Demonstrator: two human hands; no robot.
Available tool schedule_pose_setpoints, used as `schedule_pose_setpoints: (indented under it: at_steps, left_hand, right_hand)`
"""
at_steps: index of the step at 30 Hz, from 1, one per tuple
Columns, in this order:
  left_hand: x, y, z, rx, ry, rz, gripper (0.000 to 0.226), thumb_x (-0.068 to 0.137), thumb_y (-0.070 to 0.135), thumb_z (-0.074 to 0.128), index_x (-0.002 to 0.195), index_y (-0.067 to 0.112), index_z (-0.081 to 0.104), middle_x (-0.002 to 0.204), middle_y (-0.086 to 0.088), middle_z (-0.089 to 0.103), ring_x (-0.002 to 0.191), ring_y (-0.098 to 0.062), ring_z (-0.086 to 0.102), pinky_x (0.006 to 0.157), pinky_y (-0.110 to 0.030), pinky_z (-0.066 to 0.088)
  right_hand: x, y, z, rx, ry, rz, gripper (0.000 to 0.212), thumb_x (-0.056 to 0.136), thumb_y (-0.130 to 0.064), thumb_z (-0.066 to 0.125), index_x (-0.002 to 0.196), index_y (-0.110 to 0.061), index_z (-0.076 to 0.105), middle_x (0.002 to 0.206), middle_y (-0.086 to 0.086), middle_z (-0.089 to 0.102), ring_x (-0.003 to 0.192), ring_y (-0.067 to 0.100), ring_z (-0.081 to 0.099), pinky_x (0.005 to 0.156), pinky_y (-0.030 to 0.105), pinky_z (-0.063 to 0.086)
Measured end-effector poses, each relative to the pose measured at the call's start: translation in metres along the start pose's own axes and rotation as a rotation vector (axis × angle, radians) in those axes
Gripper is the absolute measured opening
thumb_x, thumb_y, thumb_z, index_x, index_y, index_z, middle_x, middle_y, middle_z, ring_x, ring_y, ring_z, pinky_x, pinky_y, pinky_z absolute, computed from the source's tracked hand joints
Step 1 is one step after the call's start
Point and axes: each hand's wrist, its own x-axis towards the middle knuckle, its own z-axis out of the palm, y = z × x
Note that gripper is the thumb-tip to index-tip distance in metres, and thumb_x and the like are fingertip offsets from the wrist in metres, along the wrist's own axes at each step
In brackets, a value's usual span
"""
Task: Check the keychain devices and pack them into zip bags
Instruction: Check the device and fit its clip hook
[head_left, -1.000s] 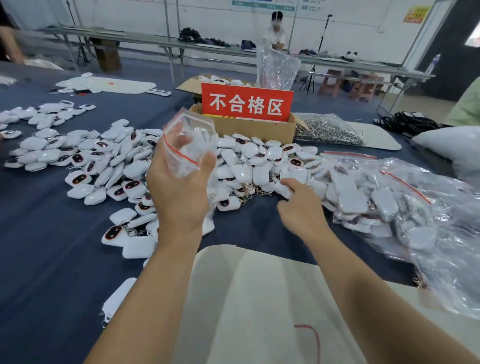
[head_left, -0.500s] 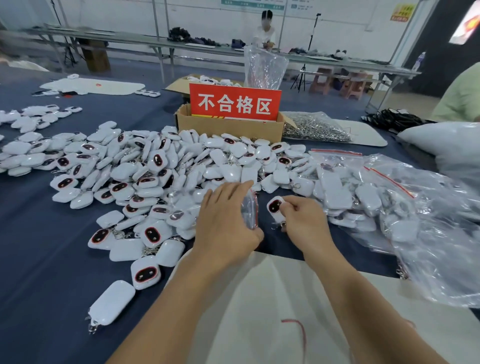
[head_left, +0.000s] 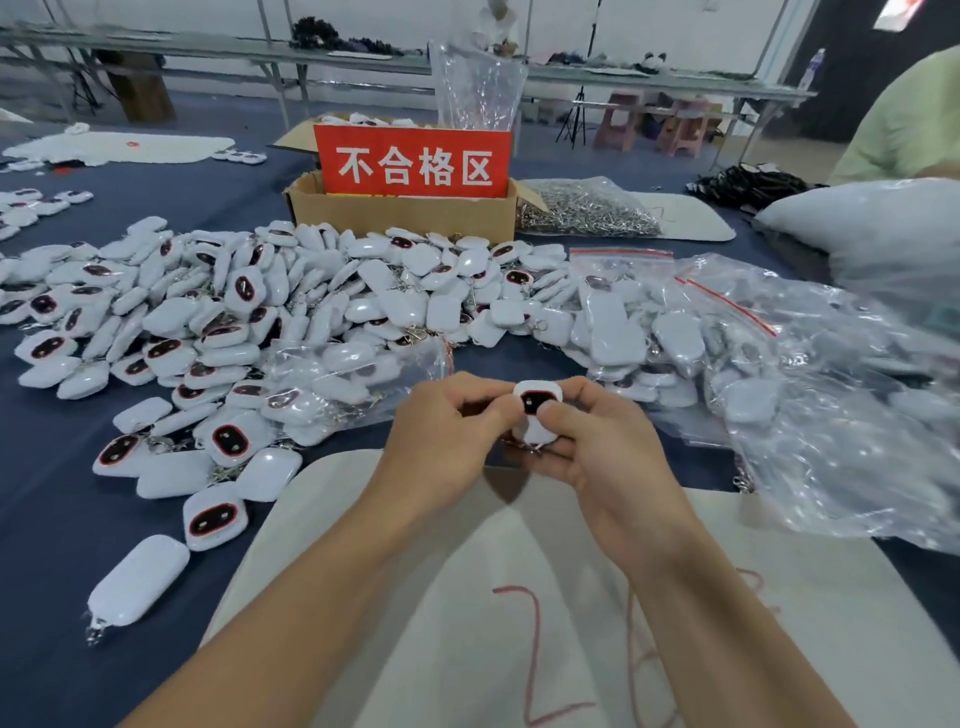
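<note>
Grip: left hand (head_left: 452, 434) and right hand (head_left: 615, 457) both pinch one keychain device (head_left: 537, 408), held above the near part of the desk (head_left: 62, 519). Step: checking, by the look of it. Packing comes next and calls for the zip bag (head_left: 358, 379) lying just to the left on the pile (head_left: 270, 306). Device: white, rounded, with a dark red-rimmed window facing up.

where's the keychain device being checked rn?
Head view, centre: the keychain device is pinched between the left hand and right hand, dark face up, over the far edge of the white mat, just right of the zip bag.
</note>
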Motion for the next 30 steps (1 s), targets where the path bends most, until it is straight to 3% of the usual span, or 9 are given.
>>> schedule_pose_setpoints:
  at_steps: [4,9,12,17,19,23,26,30]
  left_hand:
    - [-0.0008,-0.0002,0.0035,-0.026,-0.001,0.027,0.022,0.07,0.053,0.065,0.083,0.044,0.081,0.087,0.018,0.074,0.085,-0.003,0.07,0.083,-0.032,0.053]
    - [0.0005,0.0002,0.0039,-0.039,0.066,0.007,0.017,0.066,0.056,0.068,0.077,0.049,0.079,0.088,0.02,0.075,0.084,-0.002,0.071,0.081,-0.03,0.055]
    - [0.0007,0.0008,0.0035,-0.046,0.119,-0.022,0.009,0.068,0.047,0.073,0.074,0.047,0.079,0.081,0.019,0.076,0.077,-0.002,0.072,0.075,-0.027,0.057]
    - [0.0007,-0.0008,0.0019,-0.016,0.173,-0.043,0.006,0.074,0.038,0.085,0.071,0.038,0.08,0.074,0.019,0.074,0.064,0.0,0.067,0.058,-0.013,0.049]
    - [0.0021,-0.0028,0.0003,-0.014,0.151,-0.053,0.011,0.08,0.031,0.085,0.071,0.036,0.081,0.075,0.018,0.074,0.065,0.0,0.067,0.059,-0.011,0.048]
    - [0.0031,-0.0024,-0.0006,-0.081,0.072,-0.08,0.005,0.083,0.029,0.082,0.08,0.034,0.083,0.081,0.014,0.077,0.075,-0.007,0.072,0.074,-0.028,0.058]
    - [0.0024,-0.0016,0.0004,-0.055,0.065,-0.048,0.003,0.079,0.037,0.08,0.079,0.04,0.081,0.08,0.015,0.075,0.072,-0.005,0.069,0.068,-0.021,0.053]
    - [0.0012,-0.0012,-0.0002,-0.046,0.066,-0.044,0.009,0.076,0.043,0.079,0.081,0.036,0.082,0.08,0.013,0.076,0.076,-0.011,0.071,0.07,-0.026,0.054]
  right_hand:
    - [-0.0002,0.0007,-0.0012,-0.027,0.017,-0.035,0.02,0.095,0.011,0.052,0.093,-0.002,0.067,0.092,0.02,0.072,0.081,0.028,0.074,0.075,0.044,0.066]
    - [0.0004,-0.0002,0.0005,-0.033,-0.016,-0.026,0.017,0.095,0.01,0.054,0.098,0.0,0.067,0.105,0.03,0.072,0.088,0.037,0.075,0.084,0.053,0.064]
    - [0.0001,0.0009,0.0021,-0.041,-0.025,-0.018,0.018,0.092,0.011,0.055,0.099,0.0,0.067,0.107,0.033,0.071,0.1,0.045,0.073,0.085,0.056,0.063]
    - [-0.0008,0.0046,0.0041,-0.17,-0.038,-0.025,0.022,0.087,0.009,0.068,0.101,-0.007,0.066,0.096,0.021,0.078,0.1,0.045,0.073,0.096,0.064,0.055]
    - [-0.0011,0.0049,0.0044,-0.179,-0.035,-0.035,0.022,0.088,0.011,0.067,0.103,-0.006,0.064,0.096,0.019,0.078,0.096,0.043,0.075,0.094,0.059,0.058]
    - [-0.0016,0.0045,0.0013,-0.164,-0.014,-0.065,0.026,0.086,0.017,0.062,0.102,-0.003,0.065,0.09,0.015,0.079,0.086,0.031,0.078,0.079,0.041,0.065]
    - [-0.0006,0.0037,-0.0006,-0.18,0.009,-0.069,0.029,0.083,0.019,0.062,0.1,-0.005,0.068,0.085,0.015,0.079,0.077,0.028,0.077,0.072,0.034,0.064]
    - [0.0011,0.0026,-0.0027,-0.195,0.002,-0.078,0.031,0.082,0.018,0.062,0.098,-0.007,0.071,0.082,0.015,0.078,0.069,0.024,0.075,0.067,0.031,0.062]
